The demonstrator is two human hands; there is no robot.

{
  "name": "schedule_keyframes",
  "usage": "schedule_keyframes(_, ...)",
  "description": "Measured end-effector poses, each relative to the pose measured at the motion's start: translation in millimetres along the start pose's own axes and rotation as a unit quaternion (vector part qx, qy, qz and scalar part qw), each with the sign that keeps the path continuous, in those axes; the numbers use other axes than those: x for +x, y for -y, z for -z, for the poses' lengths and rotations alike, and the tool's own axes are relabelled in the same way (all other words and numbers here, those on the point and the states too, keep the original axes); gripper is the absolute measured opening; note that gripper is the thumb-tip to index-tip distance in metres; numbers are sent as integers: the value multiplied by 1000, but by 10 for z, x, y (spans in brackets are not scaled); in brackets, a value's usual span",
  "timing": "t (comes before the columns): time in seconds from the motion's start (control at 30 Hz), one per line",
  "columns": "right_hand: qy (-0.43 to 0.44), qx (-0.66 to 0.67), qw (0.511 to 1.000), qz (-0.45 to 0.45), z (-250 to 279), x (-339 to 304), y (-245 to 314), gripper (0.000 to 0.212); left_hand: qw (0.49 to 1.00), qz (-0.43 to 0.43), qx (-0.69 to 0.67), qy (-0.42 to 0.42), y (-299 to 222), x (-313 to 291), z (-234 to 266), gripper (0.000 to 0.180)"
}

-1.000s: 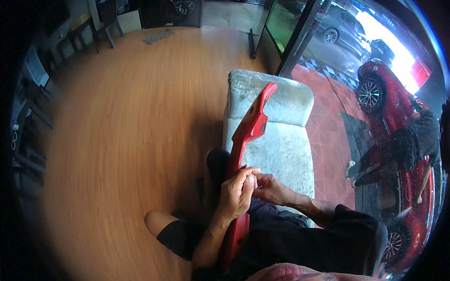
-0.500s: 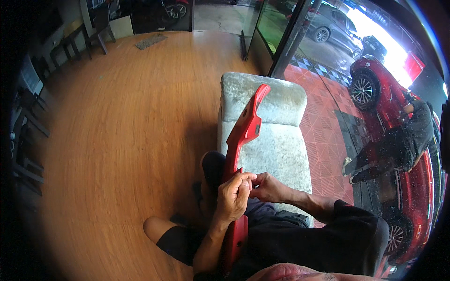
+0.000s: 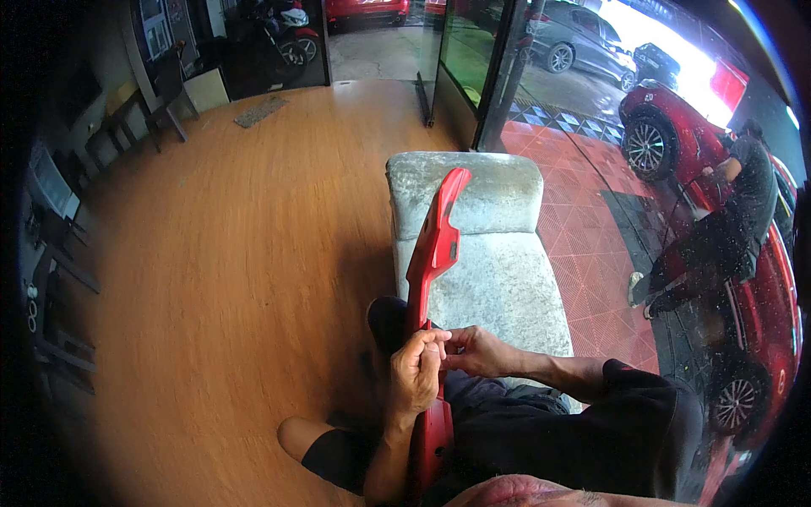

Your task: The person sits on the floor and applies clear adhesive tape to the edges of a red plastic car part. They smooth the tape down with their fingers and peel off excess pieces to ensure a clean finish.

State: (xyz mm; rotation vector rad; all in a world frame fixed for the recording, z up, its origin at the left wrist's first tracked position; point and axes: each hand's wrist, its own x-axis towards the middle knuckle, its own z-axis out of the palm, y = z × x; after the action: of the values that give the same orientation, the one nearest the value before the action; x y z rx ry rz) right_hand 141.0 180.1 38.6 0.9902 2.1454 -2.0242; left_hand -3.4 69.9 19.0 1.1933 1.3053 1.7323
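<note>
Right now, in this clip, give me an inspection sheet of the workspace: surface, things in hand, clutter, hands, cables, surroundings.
Surface: grey upholstered bench, bare top; wooden floor to its left.
Things in hand: long red moulded panel, stretching from the person's lap out over the bench.
Clutter: nothing seen on the bench.
Hands: left hand wrapped round the panel's middle; right hand pinching at the same spot, fingertips meeting the left's.
Cables: nothing seen.
Surroundings: glass front at right, red car outside with another person beside it; chairs and a motorbike at the far wall.
</note>
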Motion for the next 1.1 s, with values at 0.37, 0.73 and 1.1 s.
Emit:
schedule_keyframes(0.37,-90,27,988,124,-147,-104,-140,21,1000,1,13,-28,-33,-28,-25,24)
schedule_keyframes(0.73,6,11,1000,28,44,-25,92,11,1000,14,7,-7,-61,8,-111,24)
schedule_keyframes(1.1,-126,39,988,75,-237,-155,22,19,999,19,-13,-44,-28,-52,14,24)
